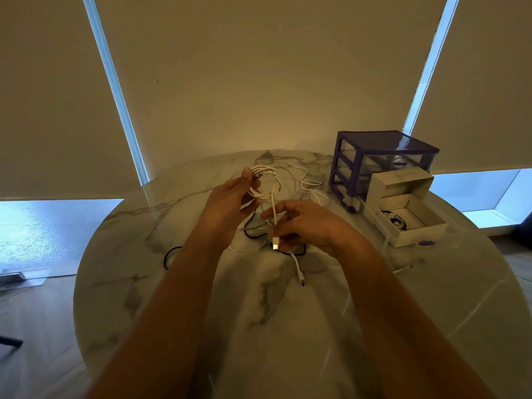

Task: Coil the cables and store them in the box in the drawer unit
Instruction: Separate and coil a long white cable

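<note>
While my left hand (230,197) grips the white cable (266,180) coil above the table (288,312), right hand (305,226) pinches its tail; loose grip risks unspooling. Box (414,223) sits open, right.

Dim warm light, wide-angle edge distortion

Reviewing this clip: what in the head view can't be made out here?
- Black cable: mostly hidden under both forearms.
- Box contents: a dark and white tangle, too small to count.
- Drawer unit upper drawers: glare hides what is inside.
- Right hand grip on the white cable: fingertips face away.
</note>
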